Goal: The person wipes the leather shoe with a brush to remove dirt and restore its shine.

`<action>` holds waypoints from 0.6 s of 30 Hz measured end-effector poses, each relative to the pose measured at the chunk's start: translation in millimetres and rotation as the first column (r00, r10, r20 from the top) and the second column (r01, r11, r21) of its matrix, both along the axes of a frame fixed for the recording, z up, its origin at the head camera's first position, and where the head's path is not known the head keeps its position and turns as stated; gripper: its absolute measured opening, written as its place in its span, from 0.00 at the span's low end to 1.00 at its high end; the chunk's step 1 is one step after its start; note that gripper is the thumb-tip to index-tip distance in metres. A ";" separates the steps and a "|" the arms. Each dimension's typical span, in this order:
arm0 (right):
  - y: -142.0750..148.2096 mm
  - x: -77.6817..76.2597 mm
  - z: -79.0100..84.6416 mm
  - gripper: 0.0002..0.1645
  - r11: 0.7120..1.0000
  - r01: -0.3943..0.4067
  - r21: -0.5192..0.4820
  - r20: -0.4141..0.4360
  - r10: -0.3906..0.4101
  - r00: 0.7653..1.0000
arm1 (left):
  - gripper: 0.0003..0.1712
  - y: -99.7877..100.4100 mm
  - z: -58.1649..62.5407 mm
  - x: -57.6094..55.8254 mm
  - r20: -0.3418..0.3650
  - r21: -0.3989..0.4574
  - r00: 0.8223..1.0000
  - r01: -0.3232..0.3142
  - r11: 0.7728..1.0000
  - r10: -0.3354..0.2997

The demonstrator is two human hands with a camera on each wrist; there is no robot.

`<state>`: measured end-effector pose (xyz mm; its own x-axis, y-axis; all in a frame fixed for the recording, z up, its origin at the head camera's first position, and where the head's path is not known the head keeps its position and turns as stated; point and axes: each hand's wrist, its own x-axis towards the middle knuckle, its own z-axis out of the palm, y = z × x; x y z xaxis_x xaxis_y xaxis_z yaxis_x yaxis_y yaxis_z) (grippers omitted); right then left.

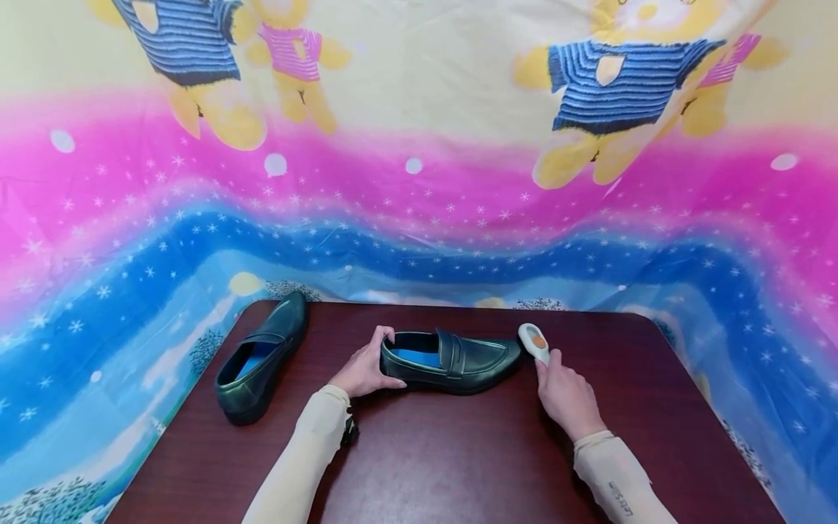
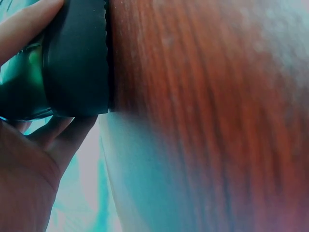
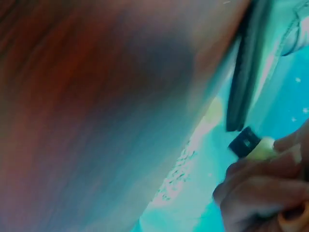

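Note:
A dark green-black loafer [image 1: 484,360] with a blue insole lies on its sole mid-table, toe to the right. At its heel, my left hand [image 1: 369,367] grips the shoe between the thumb on the near side and fingers around the back. The left wrist view shows the heel [image 2: 77,63] close up in those fingers. My right hand [image 1: 568,393] holds a small white shoe brush [image 1: 533,342] with an orange oval, right by the toe. In the right wrist view its dark end [image 3: 245,141] is just off the sole's tip; bristles or sponge, I cannot tell.
A matching loafer [image 1: 262,360] stands at the table's left edge, toe pointing away. The dark red-brown wooden table [image 1: 452,458] ends at the back against a patterned cloth [image 1: 419,189] with bears and snowflakes, which also hangs along both sides.

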<state>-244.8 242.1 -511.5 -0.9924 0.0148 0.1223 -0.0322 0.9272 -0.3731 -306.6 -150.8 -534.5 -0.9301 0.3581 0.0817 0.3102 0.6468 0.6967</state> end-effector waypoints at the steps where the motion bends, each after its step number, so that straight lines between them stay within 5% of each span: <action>1: -3.0 0.3 1.7 0.21 0.999 -0.022 -0.030 0.015 0.022 1.000 | 0.49 0.1 0.1 -0.2 0.000 0.001 1.000 0.002 1.000 -0.002; 9: -47.7 4.8 5.3 0.16 0.939 -0.216 -0.268 0.099 0.250 0.963 | 0.49 0.7 -0.9 -1.5 -0.010 0.006 1.000 0.007 1.000 -0.007; 13: -61.9 4.1 1.1 0.14 0.945 -0.214 -0.248 0.091 0.243 0.966 | 0.49 -0.6 -1.2 -1.0 -0.010 0.003 1.000 0.008 1.000 -0.008; 18: -56.4 -0.4 -4.0 0.17 0.982 -0.154 -0.108 0.057 0.161 0.985 | 0.49 0.3 0.2 -1.8 -0.007 0.004 1.000 0.010 1.000 -0.010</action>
<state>-245.2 185.7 -515.4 -0.9891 -0.1332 0.0633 -0.1473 0.8692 -0.4721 -308.4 -150.4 -534.3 -0.9260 0.3669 0.0893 0.3212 0.6412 0.6969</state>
